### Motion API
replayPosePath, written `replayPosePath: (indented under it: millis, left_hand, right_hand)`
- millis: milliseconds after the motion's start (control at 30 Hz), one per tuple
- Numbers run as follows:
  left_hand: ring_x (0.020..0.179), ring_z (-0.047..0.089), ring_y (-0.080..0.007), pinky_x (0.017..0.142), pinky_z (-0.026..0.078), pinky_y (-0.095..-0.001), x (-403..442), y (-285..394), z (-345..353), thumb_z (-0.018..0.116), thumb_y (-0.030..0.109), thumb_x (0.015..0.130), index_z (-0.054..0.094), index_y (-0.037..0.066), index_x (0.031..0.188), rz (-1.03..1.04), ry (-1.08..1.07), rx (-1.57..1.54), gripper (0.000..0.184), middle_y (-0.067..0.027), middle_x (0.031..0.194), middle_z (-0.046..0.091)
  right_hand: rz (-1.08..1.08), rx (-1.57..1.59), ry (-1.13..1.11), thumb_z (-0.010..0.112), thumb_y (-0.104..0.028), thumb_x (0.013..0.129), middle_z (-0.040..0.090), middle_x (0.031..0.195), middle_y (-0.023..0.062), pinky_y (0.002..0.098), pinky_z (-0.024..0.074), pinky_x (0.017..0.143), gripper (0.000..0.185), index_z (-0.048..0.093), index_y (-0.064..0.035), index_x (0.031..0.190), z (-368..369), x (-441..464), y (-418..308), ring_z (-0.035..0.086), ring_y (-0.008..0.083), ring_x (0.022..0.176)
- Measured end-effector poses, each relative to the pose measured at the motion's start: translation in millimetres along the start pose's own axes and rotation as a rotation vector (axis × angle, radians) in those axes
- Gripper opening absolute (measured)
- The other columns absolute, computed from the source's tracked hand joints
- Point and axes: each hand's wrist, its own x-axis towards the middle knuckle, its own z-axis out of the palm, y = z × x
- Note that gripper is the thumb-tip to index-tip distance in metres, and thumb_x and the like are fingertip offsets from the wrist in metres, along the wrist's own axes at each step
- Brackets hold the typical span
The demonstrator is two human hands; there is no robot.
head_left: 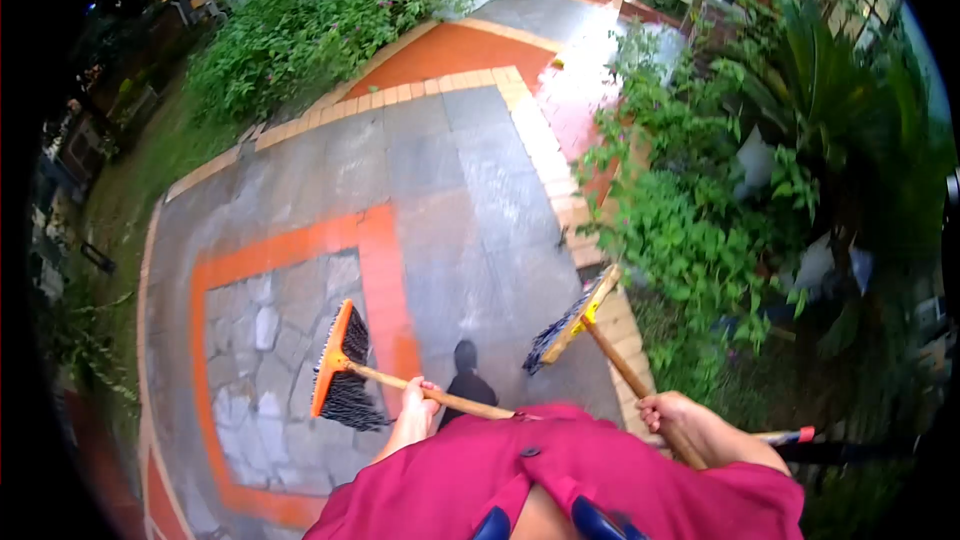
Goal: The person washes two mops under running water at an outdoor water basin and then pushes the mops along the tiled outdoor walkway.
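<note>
My left hand [418,400] is wrapped round the wooden handle of a broom with an orange head [336,362] and dark bristles. That head is out to the left, raised above the stone paving. In my right hand [668,414] I grip the thicker wooden handle of a scrub broom [572,320]. It has a wooden block with a yellow fitting and dark bluish bristles, held tilted over the paving near its right edge. The far end of the left broom's handle is hidden at my red shirt [540,470]. One dark shoe [465,354] shows below me.
Grey paving [450,160] spreads ahead, with an orange border [390,270] round a patch of irregular stones. Leafy plants [680,240] crowd the right edge, and bushes [300,40] stand at the far left. A wet, shiny path [575,100] leads toward a brick building.
</note>
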Motion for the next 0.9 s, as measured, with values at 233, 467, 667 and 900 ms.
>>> replayPosePath:
  millis: [233, 467, 667, 900]
  left_hand:
    - [0.049, 0.042, -0.0147, 0.047, 0.041, -0.0305, 70, 99, 248, 0.049, 0.012, 0.086, 0.045, 0.01, 0.073, -0.084, 0.084, 0.2, 0.014, -0.0005, 0.057, 0.042]
    - [0.048, 0.042, -0.0163, 0.046, 0.041, -0.0307, 245, 178, 533, 0.047, 0.011, 0.084, 0.046, 0.011, 0.071, 0.026, 0.081, 0.425, 0.014, -0.0022, 0.056, 0.041]
    - [0.049, 0.046, -0.0222, 0.042, 0.042, -0.034, 250, 239, 823, 0.049, 0.006, 0.077, 0.045, 0.005, 0.071, 0.147, -0.156, 0.535, 0.007, -0.0084, 0.058, 0.045]
    - [0.071, 0.057, -0.0343, 0.076, 0.049, -0.0588, 278, 199, 1046, 0.053, 0.042, 0.09, 0.052, 0.005, 0.085, -0.11, -0.736, 0.276, 0.037, -0.0123, 0.071, 0.054]
  right_hand:
    - [-0.181, 0.098, -0.017, 0.054, -0.011, 0.09, 0.044, 0.06, -0.0006, 0.0237, 0.036, 0.04, 0.017, 0.045, -0.0082, 0.076, 117, -29, -213, 0.039, 0.0073, 0.044]
    - [-0.498, 0.12, -0.097, 0.058, -0.017, 0.088, 0.042, 0.054, -0.0036, 0.0225, 0.0336, 0.037, 0.017, 0.045, -0.0104, 0.079, 167, 28, -450, 0.037, 0.0058, 0.038]
    - [-0.482, 0.455, -0.238, 0.057, -0.021, 0.089, 0.043, 0.058, -0.0061, 0.0199, 0.0323, 0.035, 0.013, 0.049, -0.011, 0.087, 202, 44, -658, 0.037, 0.0026, 0.04]
    - [-0.412, 0.76, -0.319, 0.055, -0.021, 0.091, 0.048, 0.068, -0.0009, 0.0267, 0.0534, 0.051, 0.022, 0.051, -0.0043, 0.105, 246, 122, -895, 0.051, 0.0083, 0.055]
